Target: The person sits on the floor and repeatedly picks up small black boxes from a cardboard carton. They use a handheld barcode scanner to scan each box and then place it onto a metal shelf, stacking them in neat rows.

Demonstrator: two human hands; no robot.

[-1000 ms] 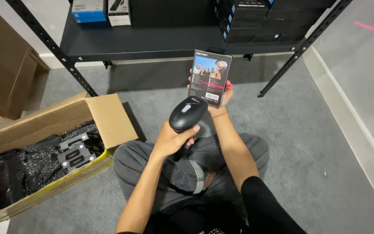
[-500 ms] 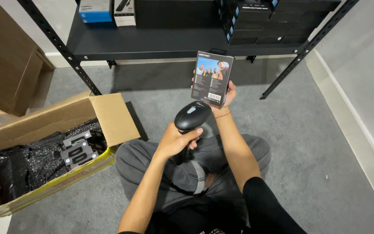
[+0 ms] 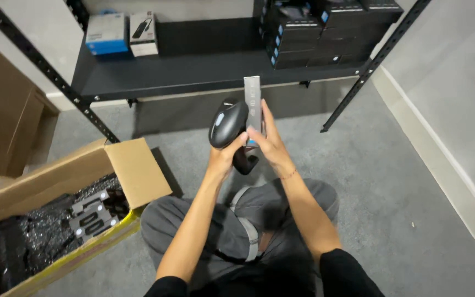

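Note:
My left hand (image 3: 224, 158) grips a black handheld scanner (image 3: 228, 123), its head raised and pointed at a small flat box (image 3: 253, 104). My right hand (image 3: 268, 142) holds that box upright with its narrow grey side turned toward me. Both hands are close together above my crossed legs in grey trousers (image 3: 237, 220), in front of a low black shelf (image 3: 193, 71).
An open cardboard box (image 3: 122, 170) with black wrapped packages and small boxes sits at my left. On the shelf stand a blue box (image 3: 106, 34), a white box (image 3: 142, 34) and a stack of black boxes (image 3: 320, 27). A wall skirting (image 3: 441, 148) runs along the right.
My right hand has turned the small box from its printed face to its narrow edge. The scanner has risen closer beside it.

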